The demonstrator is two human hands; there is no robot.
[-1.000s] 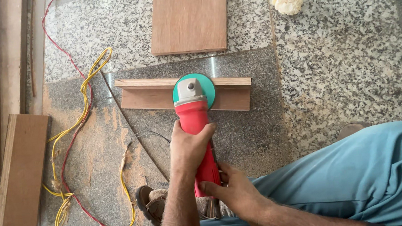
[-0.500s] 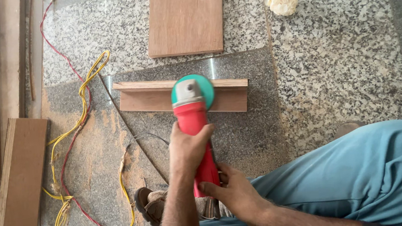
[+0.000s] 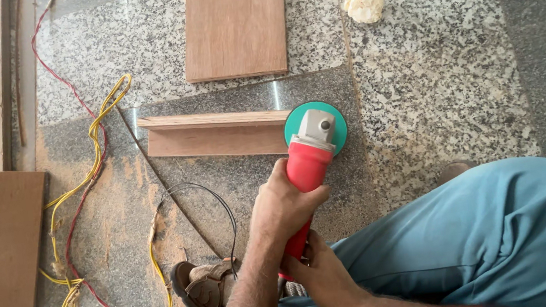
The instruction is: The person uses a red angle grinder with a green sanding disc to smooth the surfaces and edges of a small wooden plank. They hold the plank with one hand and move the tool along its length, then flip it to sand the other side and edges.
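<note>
My left hand [image 3: 283, 207] grips the red body of an angle grinder [image 3: 307, 163], just behind its grey head. Behind it, my right hand [image 3: 318, 272] holds the tool's rear handle. The grinder's green disc [image 3: 293, 123] sits at the right end of an L-shaped wooden piece [image 3: 214, 134] that lies on the granite floor [image 3: 434, 91]. Whether the disc touches the wood is hidden by the grinder's head.
A flat plywood board [image 3: 234, 27] lies beyond the piece, a yellowish wad of cloth [image 3: 365, 1] to its right. Yellow and red wires [image 3: 95, 144] and a black cord [image 3: 214, 196] run at left beside another board [image 3: 3, 259]. My sandalled foot [image 3: 202, 287] and blue trouser leg [image 3: 494, 232] are near.
The grinder has slid to the right along the wooden piece, from its right-hand part to its very end. Both hands kept their grip.
</note>
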